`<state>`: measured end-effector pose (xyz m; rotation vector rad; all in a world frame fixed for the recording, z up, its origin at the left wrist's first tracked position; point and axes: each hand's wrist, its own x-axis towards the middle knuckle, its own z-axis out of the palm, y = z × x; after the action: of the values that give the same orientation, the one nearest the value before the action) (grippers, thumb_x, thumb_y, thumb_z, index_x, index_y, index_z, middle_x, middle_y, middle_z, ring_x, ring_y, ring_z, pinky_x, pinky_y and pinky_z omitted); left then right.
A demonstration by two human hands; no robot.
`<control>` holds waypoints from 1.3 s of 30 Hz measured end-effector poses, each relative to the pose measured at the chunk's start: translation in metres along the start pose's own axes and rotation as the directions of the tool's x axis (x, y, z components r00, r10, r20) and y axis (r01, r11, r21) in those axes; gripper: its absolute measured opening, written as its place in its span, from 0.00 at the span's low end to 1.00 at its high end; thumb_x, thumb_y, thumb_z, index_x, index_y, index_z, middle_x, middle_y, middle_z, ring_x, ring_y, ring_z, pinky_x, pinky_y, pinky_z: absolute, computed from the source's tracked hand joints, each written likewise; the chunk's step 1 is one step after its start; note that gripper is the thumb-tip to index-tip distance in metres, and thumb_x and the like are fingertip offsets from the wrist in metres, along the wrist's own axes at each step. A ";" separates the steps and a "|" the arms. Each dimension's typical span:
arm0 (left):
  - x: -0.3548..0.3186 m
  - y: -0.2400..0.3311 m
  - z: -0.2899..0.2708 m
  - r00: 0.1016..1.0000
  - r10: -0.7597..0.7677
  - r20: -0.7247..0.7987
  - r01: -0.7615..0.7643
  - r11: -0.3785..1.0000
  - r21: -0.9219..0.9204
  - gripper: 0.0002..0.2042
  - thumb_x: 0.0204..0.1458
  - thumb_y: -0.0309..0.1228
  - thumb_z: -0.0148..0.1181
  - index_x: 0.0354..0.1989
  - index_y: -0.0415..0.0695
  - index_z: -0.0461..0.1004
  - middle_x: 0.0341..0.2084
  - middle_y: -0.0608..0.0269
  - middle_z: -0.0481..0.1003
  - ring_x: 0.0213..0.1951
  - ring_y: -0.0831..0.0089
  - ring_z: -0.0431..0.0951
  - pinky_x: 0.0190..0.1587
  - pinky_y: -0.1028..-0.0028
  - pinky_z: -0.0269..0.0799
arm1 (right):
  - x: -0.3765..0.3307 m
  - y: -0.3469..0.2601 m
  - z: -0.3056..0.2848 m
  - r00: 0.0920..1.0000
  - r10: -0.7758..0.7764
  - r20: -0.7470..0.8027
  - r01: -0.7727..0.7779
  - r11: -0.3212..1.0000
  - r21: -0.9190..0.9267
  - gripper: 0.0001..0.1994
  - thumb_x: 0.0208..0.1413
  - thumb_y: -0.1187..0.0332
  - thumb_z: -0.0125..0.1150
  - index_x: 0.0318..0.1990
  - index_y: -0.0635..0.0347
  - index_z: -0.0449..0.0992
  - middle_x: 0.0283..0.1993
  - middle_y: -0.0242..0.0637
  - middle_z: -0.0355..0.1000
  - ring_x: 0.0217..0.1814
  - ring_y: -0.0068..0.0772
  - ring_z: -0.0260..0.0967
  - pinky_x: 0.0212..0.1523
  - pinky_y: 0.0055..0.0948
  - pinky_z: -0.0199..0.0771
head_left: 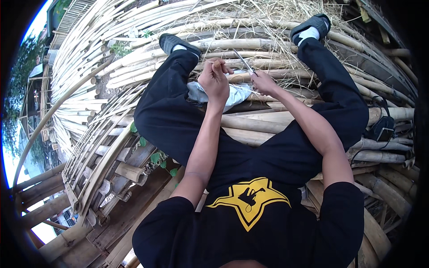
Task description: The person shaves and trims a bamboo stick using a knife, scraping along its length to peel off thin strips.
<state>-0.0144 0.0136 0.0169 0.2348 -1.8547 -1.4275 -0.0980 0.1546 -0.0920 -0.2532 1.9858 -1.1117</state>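
My right hand [264, 83] is closed round the handle of a knife [242, 60], whose narrow blade points up and to the left, away from me. Just left of it, my left hand [215, 82] is raised with its fingers curled together. Whatever those fingers may hold is too small or hidden to make out. Below and between both hands lies a crumpled whitish plastic bag [237, 97], partly covered by the left wrist. Bamboo poles [250, 123] run crosswise under the bag and between my legs.
Loose straw [268, 33] is strewn around my outstretched feet. Stacked bamboo poles [85, 40] fill the far left. Split bamboo pieces [118, 165] with green leaves lie beside my left leg. A small black device with a strap [383, 129] rests on poles at the right.
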 end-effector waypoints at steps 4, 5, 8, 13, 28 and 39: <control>0.000 0.007 -0.004 0.997 0.073 -0.011 -0.072 0.996 0.044 0.22 0.60 0.45 0.44 0.28 0.34 0.68 0.14 0.65 0.63 0.17 0.80 0.68 0.21 0.78 0.72 | -0.015 -0.012 0.001 0.997 0.021 0.072 -0.030 0.991 0.127 0.19 0.62 0.51 0.44 0.30 0.59 0.64 0.19 0.28 0.59 0.14 0.20 0.56 0.11 0.25 0.56; 0.001 0.009 -0.005 0.993 0.111 -0.039 -0.110 0.994 0.020 0.22 0.60 0.45 0.44 0.28 0.34 0.68 0.14 0.65 0.63 0.16 0.80 0.68 0.21 0.78 0.72 | -0.019 -0.016 0.005 1.000 -0.014 0.024 0.012 0.996 0.092 0.19 0.62 0.52 0.44 0.29 0.59 0.65 0.18 0.29 0.60 0.14 0.21 0.56 0.11 0.26 0.57; 0.003 0.011 -0.005 0.989 0.138 -0.050 -0.138 0.990 0.005 0.22 0.60 0.44 0.44 0.28 0.33 0.68 0.13 0.65 0.63 0.16 0.81 0.67 0.20 0.77 0.73 | -0.016 -0.008 0.010 0.996 -0.088 -0.026 0.088 0.996 -0.012 0.20 0.62 0.52 0.45 0.27 0.62 0.66 0.18 0.33 0.62 0.14 0.24 0.56 0.13 0.29 0.58; 0.003 0.007 -0.005 0.986 0.146 -0.086 -0.146 0.989 0.011 0.23 0.60 0.45 0.44 0.27 0.33 0.68 0.14 0.66 0.62 0.16 0.83 0.62 0.20 0.77 0.74 | -0.023 -0.017 0.012 0.967 -0.228 -0.113 0.198 0.953 -0.229 0.24 0.60 0.52 0.43 0.32 0.70 0.70 0.30 0.60 0.71 0.37 0.62 0.69 0.40 0.49 0.65; 0.007 0.005 -0.004 0.994 0.088 -0.061 -0.092 0.994 -0.062 0.22 0.61 0.44 0.43 0.27 0.35 0.67 0.17 0.63 0.67 0.18 0.76 0.75 0.19 0.81 0.64 | -0.070 -0.092 0.000 0.857 -0.443 -0.261 0.381 0.888 -0.256 0.19 0.62 0.55 0.43 0.34 0.66 0.67 0.24 0.57 0.69 0.31 0.61 0.68 0.32 0.51 0.63; 0.016 0.005 -0.005 0.988 0.083 -0.128 -0.091 0.994 -0.056 0.22 0.62 0.42 0.42 0.24 0.35 0.65 0.16 0.66 0.64 0.16 0.84 0.63 0.19 0.81 0.69 | -0.024 0.011 0.015 0.990 -0.108 -0.088 0.033 0.796 -0.604 0.23 0.61 0.55 0.40 0.34 0.69 0.73 0.36 0.63 0.71 0.44 0.63 0.68 0.48 0.53 0.64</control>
<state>-0.0205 0.0031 0.0288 0.2057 -1.6965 -1.3761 -0.0697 0.1643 -0.0912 -0.6103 2.4149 -0.5035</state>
